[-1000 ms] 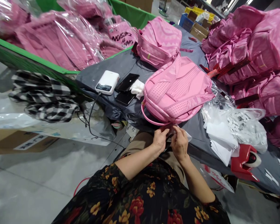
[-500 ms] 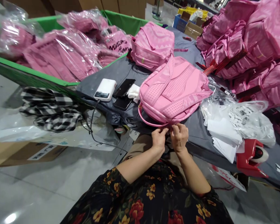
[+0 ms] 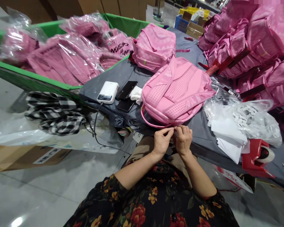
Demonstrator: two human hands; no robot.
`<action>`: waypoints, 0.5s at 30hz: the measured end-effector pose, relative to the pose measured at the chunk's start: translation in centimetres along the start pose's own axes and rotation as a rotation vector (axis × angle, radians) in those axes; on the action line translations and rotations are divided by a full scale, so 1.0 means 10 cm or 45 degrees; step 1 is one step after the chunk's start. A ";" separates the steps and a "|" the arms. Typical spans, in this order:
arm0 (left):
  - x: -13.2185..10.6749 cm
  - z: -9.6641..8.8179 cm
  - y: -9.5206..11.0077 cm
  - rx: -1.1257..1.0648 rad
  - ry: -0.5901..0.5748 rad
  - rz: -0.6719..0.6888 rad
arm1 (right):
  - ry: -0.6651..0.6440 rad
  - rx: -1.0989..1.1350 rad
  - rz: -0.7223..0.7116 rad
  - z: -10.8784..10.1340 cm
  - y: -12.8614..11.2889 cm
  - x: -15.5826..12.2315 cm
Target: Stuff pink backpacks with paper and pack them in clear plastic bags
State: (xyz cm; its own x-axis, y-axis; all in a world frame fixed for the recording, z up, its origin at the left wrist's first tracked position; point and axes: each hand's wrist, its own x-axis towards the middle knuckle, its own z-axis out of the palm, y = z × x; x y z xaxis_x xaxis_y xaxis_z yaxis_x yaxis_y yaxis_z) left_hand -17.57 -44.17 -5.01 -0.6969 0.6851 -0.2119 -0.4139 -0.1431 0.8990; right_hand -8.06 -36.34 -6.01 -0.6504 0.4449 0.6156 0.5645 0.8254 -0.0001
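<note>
A pink backpack (image 3: 177, 91) lies on the dark-covered table with its dotted back panel and straps facing up. My left hand (image 3: 162, 140) is at the table's front edge, just below the backpack, its thumb and index finger pinched together. Right beside it, my right hand (image 3: 183, 139) is closed with the fingers curled in. The fingertips of both hands meet close to the backpack's lower rim. What they pinch is too small or too hidden to make out.
Left of the backpack lie a white power bank (image 3: 108, 92) with a cable and two black phones (image 3: 126, 90). Another pink backpack (image 3: 154, 47) stands behind. To the right are white papers (image 3: 228, 135), a red tape dispenser (image 3: 257, 157) and piled pink backpacks (image 3: 262, 37). A green-rimmed bin (image 3: 68, 85) holds bagged ones.
Both hands have shifted slightly, and the left hand has drawn a little away from the backpack's rim. The backpack stays in place; the view has moved slightly.
</note>
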 end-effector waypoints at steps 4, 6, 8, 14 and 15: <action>-0.02 -0.06 -0.10 -0.184 0.111 0.008 | 0.002 0.163 0.187 -0.01 -0.01 0.02; 0.04 0.00 -0.19 -0.339 0.044 -0.155 | -0.030 0.301 0.295 -0.04 -0.01 0.04; 0.12 0.09 -0.27 -0.513 -0.068 -0.333 | -0.065 0.471 0.409 -0.08 0.00 0.07; 0.16 0.20 -0.39 -0.706 -0.273 -0.497 | -0.315 0.819 0.625 -0.17 0.13 0.23; 0.15 0.19 -0.38 -0.678 -0.287 -0.466 | -0.349 0.824 0.627 -0.18 0.14 0.26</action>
State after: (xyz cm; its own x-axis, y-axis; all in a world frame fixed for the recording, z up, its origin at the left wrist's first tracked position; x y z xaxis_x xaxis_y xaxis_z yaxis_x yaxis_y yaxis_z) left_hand -15.92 -41.25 -8.07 -0.3422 0.8799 -0.3297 -0.8716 -0.1661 0.4613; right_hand -8.03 -34.63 -3.03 -0.5543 0.8040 0.2152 0.4681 0.5149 -0.7181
